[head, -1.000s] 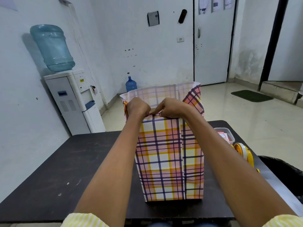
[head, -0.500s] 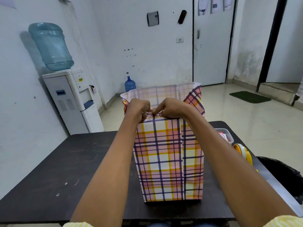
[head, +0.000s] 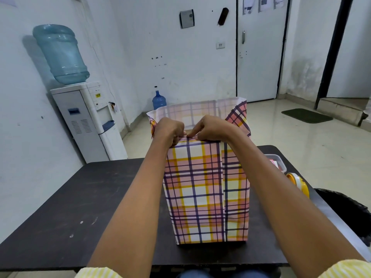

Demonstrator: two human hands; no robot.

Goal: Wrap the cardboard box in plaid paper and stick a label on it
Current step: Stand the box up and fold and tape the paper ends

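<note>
The box, covered in pink, yellow and navy plaid paper (head: 200,189), stands upright in the middle of the dark table (head: 70,207). The cardboard itself is hidden under the paper. Loose paper sticks up past the box's top at the far side and at the right. My left hand (head: 170,130) and my right hand (head: 212,127) sit side by side on the near top edge, fingers curled, pressing the near paper flap down over the edge. A vertical paper seam runs down the front, right of centre.
A clear plastic tub (head: 278,162) with red-and-white labels and a yellow tape dispenser (head: 299,183) lie at the table's right edge. A black bin (head: 345,211) stands right of the table. A water cooler (head: 88,119) stands by the left wall.
My hands have stayed on the near top edge, the left one sliding a little down the left corner. The view has shifted slightly.
</note>
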